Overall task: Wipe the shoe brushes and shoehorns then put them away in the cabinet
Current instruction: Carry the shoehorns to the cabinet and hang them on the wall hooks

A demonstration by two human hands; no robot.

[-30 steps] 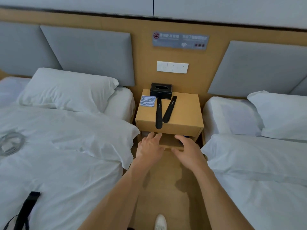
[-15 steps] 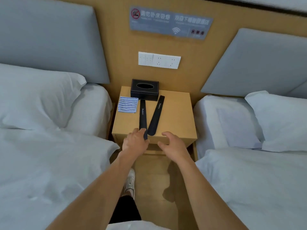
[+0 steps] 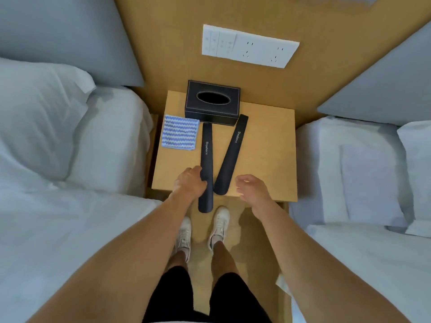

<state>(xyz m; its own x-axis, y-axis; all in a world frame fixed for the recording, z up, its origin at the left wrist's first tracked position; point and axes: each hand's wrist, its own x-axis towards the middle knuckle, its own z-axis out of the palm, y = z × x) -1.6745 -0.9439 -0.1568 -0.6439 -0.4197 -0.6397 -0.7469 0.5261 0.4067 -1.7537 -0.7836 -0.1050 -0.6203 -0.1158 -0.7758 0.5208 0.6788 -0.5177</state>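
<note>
at frame centre, the left hand (image 3: 190, 183) grips the left shoehorn (image 3: 206, 159) on the wooden nightstand (image 3: 268, 145); the right hand (image 3: 253, 188) hovers, fingers loosely curled, holding nothing.

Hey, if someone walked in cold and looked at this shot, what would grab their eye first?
Two black shoehorns lie in a V on the wooden nightstand between two white beds; the left shoehorn overhangs the front edge, gripped by the left hand. The right shoehorn lies untouched, with the right hand beside it holding nothing. Behind them sit a black tissue box and a blue striped cloth.
</note>
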